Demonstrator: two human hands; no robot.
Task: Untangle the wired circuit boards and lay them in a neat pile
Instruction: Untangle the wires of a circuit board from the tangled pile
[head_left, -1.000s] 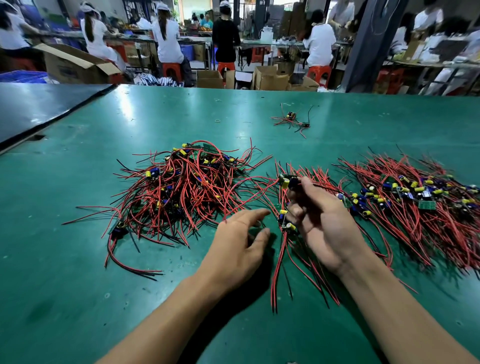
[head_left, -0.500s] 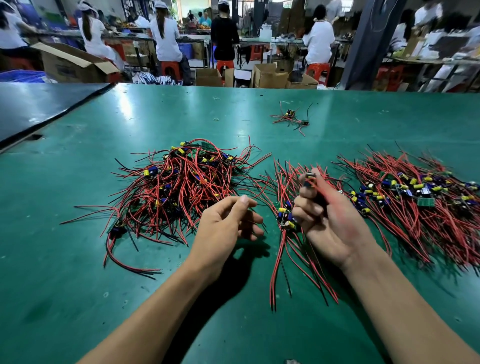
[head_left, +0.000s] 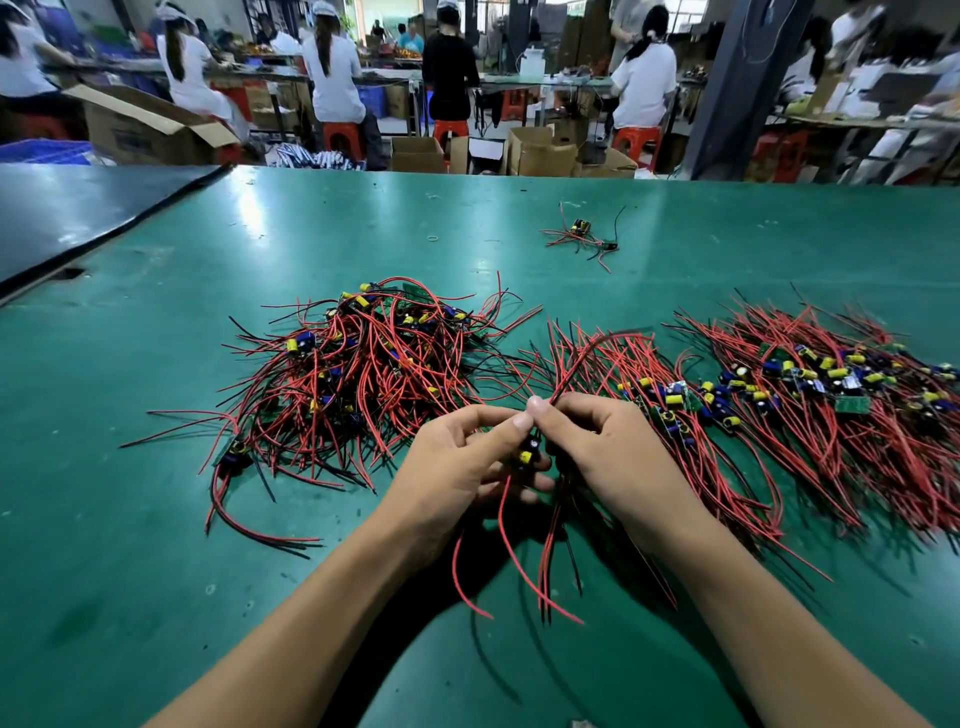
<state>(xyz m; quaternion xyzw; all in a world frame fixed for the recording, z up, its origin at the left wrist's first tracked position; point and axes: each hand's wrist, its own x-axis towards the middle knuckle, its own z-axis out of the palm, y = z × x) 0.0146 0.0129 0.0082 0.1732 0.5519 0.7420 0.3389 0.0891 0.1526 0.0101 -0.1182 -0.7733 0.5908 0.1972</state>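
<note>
Small wired circuit board with yellow capacitor (head_left: 525, 455): pinched between left hand (head_left: 457, 462) and right hand (head_left: 618, 452), fingers closed on it above the green bench (head_left: 156, 545), red and black leads dangling. Tangled heap (head_left: 358, 374) left; combed-out pile (head_left: 831, 405) right.

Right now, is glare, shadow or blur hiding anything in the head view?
Head view: glare streaks the far green table only; the left hand and right hand are sharp, shadowing the mat beneath; wide-angle bends the edges; background workers are soft.
</note>
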